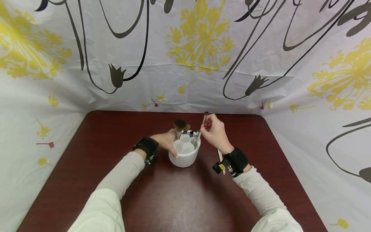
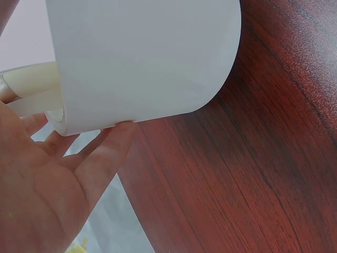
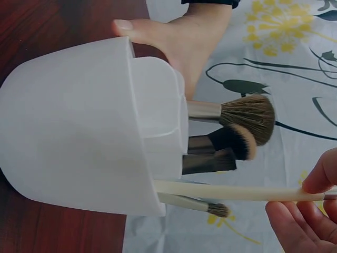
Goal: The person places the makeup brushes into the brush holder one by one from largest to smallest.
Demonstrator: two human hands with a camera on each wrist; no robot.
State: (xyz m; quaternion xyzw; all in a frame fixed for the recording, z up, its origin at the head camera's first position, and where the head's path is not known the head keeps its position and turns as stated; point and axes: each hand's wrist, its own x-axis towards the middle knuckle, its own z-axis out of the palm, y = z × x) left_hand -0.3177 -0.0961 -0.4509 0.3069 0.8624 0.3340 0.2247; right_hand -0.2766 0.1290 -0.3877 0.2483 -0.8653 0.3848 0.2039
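In the head view a white round brush holder with inner compartments stands on the table. My left hand grips its left side, thumb over the outer wall. In the left wrist view the fingers touch the holder's wall. Between thumb and fingertips, my right hand pinches a makeup brush near its bristle end. That brush's pale handle slants upward, its lower end still inside the holder's right rim. Other makeup brushes, among them a large fluffy one and a small one, stand bristles up in the holder.
Slim pale sticks lie on the dark red wooden table, partly under my right wrist. A white cloth with yellow and grey flower prints hangs behind the table and along both sides.
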